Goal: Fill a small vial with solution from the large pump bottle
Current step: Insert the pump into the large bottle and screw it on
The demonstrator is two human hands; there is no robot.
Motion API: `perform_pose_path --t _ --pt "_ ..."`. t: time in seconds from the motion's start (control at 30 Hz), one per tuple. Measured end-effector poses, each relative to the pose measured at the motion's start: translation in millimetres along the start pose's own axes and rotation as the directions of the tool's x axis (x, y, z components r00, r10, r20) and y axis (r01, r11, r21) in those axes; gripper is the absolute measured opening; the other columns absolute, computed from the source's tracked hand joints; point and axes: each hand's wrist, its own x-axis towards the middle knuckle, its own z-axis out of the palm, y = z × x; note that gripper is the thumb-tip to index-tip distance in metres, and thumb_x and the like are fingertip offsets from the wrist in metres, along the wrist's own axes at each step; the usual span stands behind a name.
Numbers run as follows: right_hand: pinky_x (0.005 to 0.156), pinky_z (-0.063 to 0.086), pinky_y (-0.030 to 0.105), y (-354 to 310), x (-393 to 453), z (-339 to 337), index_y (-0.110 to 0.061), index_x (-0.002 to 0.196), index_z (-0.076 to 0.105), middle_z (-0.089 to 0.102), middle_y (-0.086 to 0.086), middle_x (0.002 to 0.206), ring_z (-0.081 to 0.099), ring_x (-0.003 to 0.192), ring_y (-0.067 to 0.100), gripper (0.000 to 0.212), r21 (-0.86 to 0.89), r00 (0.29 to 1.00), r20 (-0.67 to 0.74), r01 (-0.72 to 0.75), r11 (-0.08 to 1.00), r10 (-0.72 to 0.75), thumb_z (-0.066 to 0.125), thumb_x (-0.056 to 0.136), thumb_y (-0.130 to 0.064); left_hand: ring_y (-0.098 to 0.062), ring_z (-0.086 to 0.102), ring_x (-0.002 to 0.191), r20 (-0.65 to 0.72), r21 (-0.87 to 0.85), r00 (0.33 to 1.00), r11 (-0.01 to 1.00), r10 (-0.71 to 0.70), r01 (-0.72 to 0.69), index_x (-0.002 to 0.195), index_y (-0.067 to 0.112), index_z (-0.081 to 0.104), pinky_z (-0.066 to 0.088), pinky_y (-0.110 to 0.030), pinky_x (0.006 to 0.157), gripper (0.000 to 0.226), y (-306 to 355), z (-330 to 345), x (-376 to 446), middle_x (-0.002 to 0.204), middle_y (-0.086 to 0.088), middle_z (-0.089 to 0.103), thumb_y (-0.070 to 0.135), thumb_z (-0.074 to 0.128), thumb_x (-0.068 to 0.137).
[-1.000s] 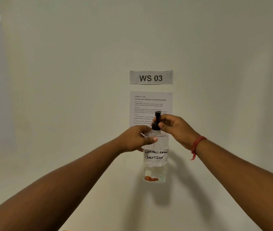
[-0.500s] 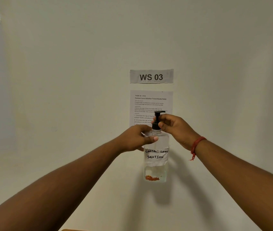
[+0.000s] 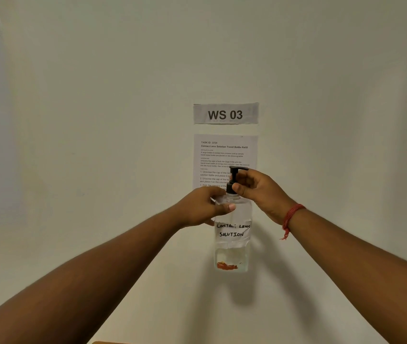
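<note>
Clear pump bottle [image 3: 232, 232] held up w/ both hands near wall: left hand [image 3: 201, 207] grips its shoulder to steady it, right hand [image 3: 257, 188] pinches black pump collar [image 3: 232, 188], prob. to unscrew. Vial not visible.

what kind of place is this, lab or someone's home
Likely a numbered workstation for staged tasks, not a home: a grey "WS 03" sign and a printed white task sheet are on the plain white wall.
</note>
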Motion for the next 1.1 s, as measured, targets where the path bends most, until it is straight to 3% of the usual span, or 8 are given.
perform_pose_path --t 0.2,0.47,0.63,0.73,0.9,1.1 --pt "0.105 0.047 0.039 0 -2 -1 -0.013 0.119 0.066 0.07 0.001 0.12 0.064 0.115 0.015 0.025 0.005 0.999 0.052 -0.013 1.0 0.013 0.06 0.094 -0.011 -0.017 0.069 0.104 0.01 -0.005 1.0 1.0 0.009 -0.009 0.131 0.015 0.06 0.065 -0.04 0.078 0.045 -1 -1 0 0.119 0.001 0.066 0.036 0.071 0.093" --pt "0.101 0.05 0.046 3 -1 3 -0.013 0.119 0.063 0.072 0.0 0.114 0.066 0.109 0.015 0.031 -0.067 1.0 -0.025 -0.02 0.998 0.018 0.07 0.089 -0.016 -0.018 0.068 0.105 0.007 0.018 1.0 1.0 0.01 -0.01 0.133 0.013 0.058 0.065 -0.04 0.078 0.048 -1 2 0 0.121 -0.001 0.065 0.038 0.07 0.094" --pt "0.106 0.046 0.043 3 -5 1 -0.011 0.124 0.062 0.069 0.002 0.121 0.063 0.116 0.016 0.03 0.03 0.999 0.023 -0.024 0.999 0.024 0.06 0.094 -0.011 -0.019 0.068 0.106 0.014 0.001 1.0 1.0 -0.002 0.002 0.131 0.012 0.06 0.064 -0.044 0.081 0.045 -3 3 0 0.12 -0.002 0.066 0.036 0.071 0.094" --pt "0.106 0.046 0.043 3 -5 1 -0.009 0.122 0.064 0.07 0.003 0.12 0.064 0.115 0.015 0.027 -0.003 0.999 0.039 -0.018 1.0 0.019 0.059 0.095 -0.011 -0.018 0.069 0.104 0.018 -0.011 1.0 1.0 0.001 -0.001 0.13 0.013 0.061 0.064 -0.043 0.08 0.044 -5 3 0 0.118 -0.001 0.066 0.035 0.071 0.093" --pt "0.105 0.047 0.042 4 -6 3 -0.014 0.118 0.066 0.072 0.0 0.115 0.065 0.111 0.013 0.025 -0.069 1.0 -0.025 -0.009 0.998 0.007 0.063 0.093 -0.01 -0.016 0.069 0.103 0.001 -0.008 1.0 1.0 0.006 -0.006 0.134 0.013 0.059 0.065 -0.036 0.077 0.049 -7 6 1 0.119 0.001 0.066 0.035 0.072 0.093" --pt "0.093 0.05 0.03 8 -8 6 -0.027 0.103 0.068 0.073 -0.011 0.097 0.066 0.095 0.001 0.018 -0.184 0.996 -0.084 0.024 0.983 -0.04 0.069 0.089 -0.016 -0.018 0.069 0.103 -0.02 0.048 1.0 0.999 0.019 -0.018 0.133 0.013 0.06 0.065 -0.037 0.077 0.049 -9 11 2 0.122 -0.003 0.066 0.036 0.073 0.092"
